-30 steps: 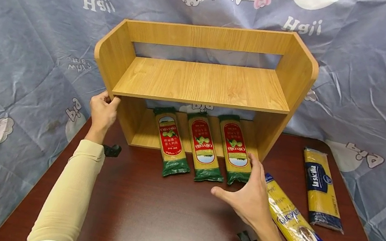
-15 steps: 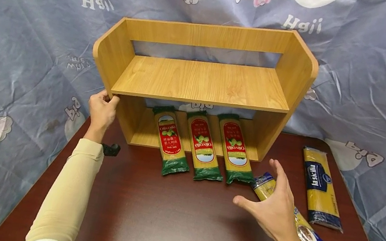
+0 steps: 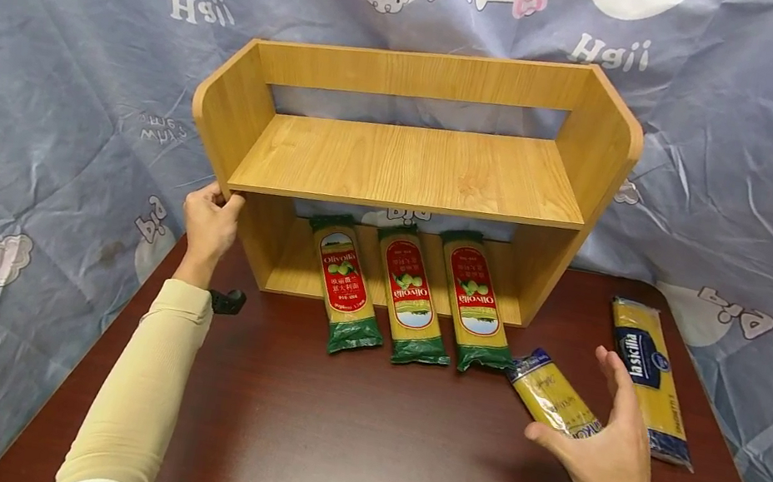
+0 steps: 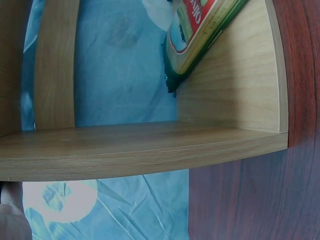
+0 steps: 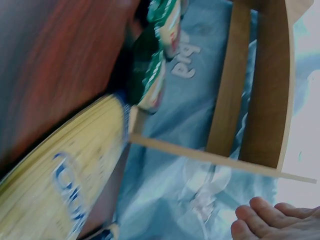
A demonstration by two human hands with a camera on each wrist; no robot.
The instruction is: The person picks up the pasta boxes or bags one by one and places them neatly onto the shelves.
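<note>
My left hand grips the front edge of the wooden shelf unit's left side panel, just below the middle board; in the left wrist view only a bit of that hand shows. My right hand, fingers spread and thumb apart, holds nothing. It hovers over a yellow-and-blue pack of spaghetti lying slantwise on the table, hiding the pack's middle in the head view. In the right wrist view the fingers sit at the lower right, apart from the pack.
Three green-ended pasta packs lie side by side in the lower compartment, their ends jutting over its front edge. Another yellow-and-navy pasta pack rests at the table's right. A patterned blue cloth hangs behind the shelf.
My right hand has moved right and toward me, from beside the rightmost green-ended pack to over the yellow-and-blue spaghetti pack, staying spread. My left hand keeps its grip on the shelf panel.
</note>
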